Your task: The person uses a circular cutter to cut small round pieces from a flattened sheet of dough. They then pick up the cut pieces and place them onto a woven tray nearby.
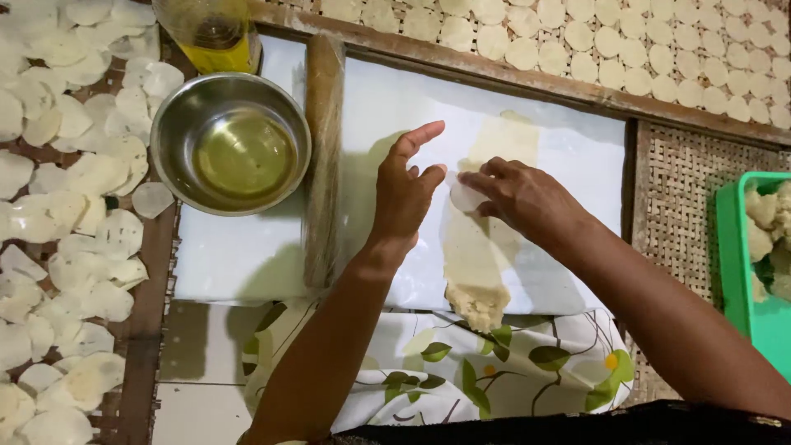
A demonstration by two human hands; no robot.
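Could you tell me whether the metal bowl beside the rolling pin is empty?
No, the metal bowl holds a pool of yellowish liquid, left of the rolling pin.

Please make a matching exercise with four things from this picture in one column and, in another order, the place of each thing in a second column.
Things:
1. metal bowl of oil
2. rolling pin
3. green tray
4. dough strip

Places:
A. at the right edge, holding dough lumps
B. under both hands, on the white sheet
C. left of the rolling pin
D. lying between the bowl and the left hand

Pairs: 1-C, 2-D, 3-A, 4-B
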